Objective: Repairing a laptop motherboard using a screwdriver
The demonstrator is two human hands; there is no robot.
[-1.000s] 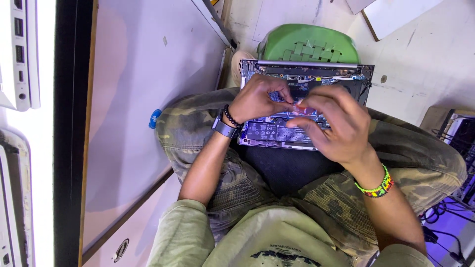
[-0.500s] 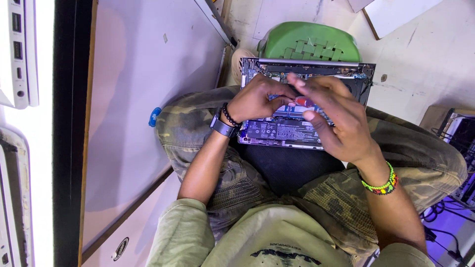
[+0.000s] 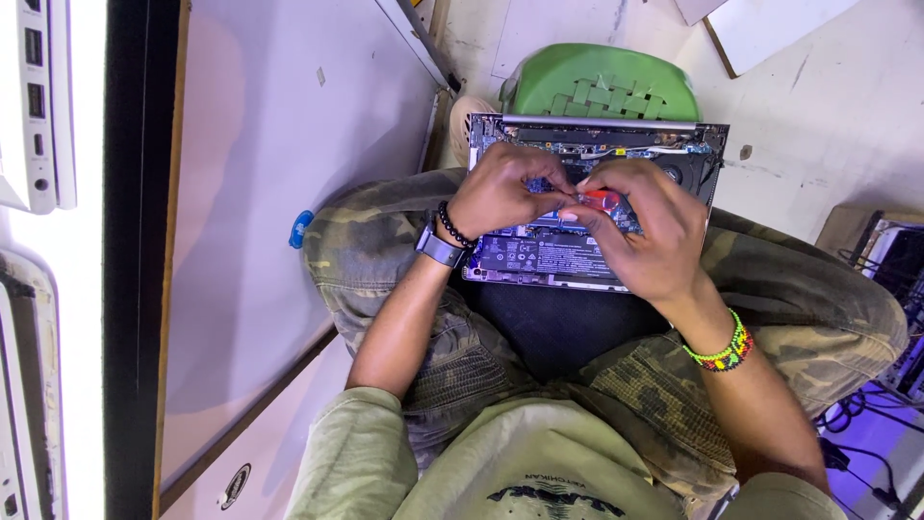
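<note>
An open laptop [image 3: 539, 260] lies bottom-up on my lap with its cover off, so the circuit board and black battery show. My right hand [image 3: 650, 236], with a beaded colourful bracelet on the wrist, pinches a small red-handled tool [image 3: 604, 198] over the board's middle. My left hand [image 3: 500, 188], wearing a watch and a black bead bracelet, has its fingers curled onto the board. Its fingertips meet the right hand's at the tool. Whether they pinch anything is hidden.
A green woven stool [image 3: 602, 82] stands just beyond the laptop. A large pale panel [image 3: 289, 193] leans at my left, with a small blue object [image 3: 300, 229] beside my knee. White devices [image 3: 34, 96] sit at the far left. Cables [image 3: 866, 414] lie at the right.
My right hand's fingers were spread over the board half a second ago. They have now drawn together on the red tool. The left hand has stayed in nearly the same place.
</note>
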